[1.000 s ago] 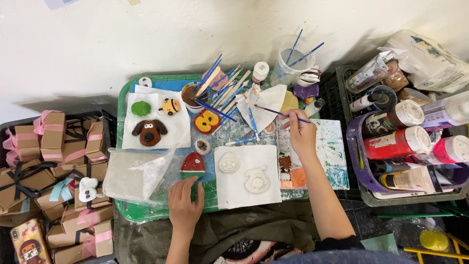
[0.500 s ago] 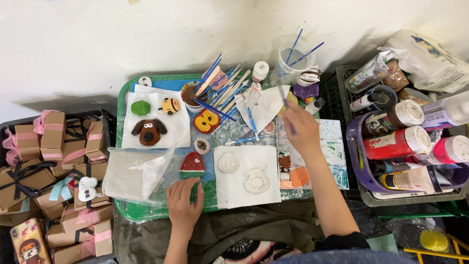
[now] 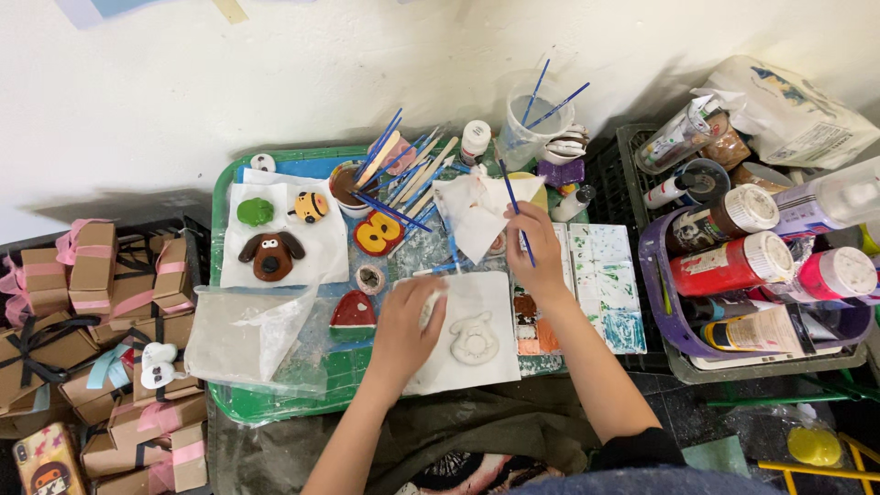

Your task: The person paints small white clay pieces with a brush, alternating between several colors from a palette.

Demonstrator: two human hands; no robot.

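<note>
My right hand [image 3: 539,252] holds a thin blue paintbrush [image 3: 511,203] upright over the green tray [image 3: 240,408], near a crumpled white tissue [image 3: 478,213]. My left hand [image 3: 405,328] rests on a small white clay piece on a sheet of white paper [image 3: 495,362]. Beside it lies another unpainted white clay figure [image 3: 474,339]. A red and green watermelon-slice piece [image 3: 352,314] lies left of that hand. A paint-smeared palette [image 3: 605,289] sits right of my right hand.
Painted clay figures, a brown dog [image 3: 272,254], a green blob [image 3: 255,212] and a yellow bee [image 3: 310,207], lie on paper at left. Several brushes [image 3: 399,170] fan out behind. Paint bottles [image 3: 733,266] fill crates at right. Ribboned brown boxes [image 3: 87,302] are stacked at left.
My left hand moved up from the tray's front edge onto the small white clay piece. My right hand drew back left with the brush, now held upright.
</note>
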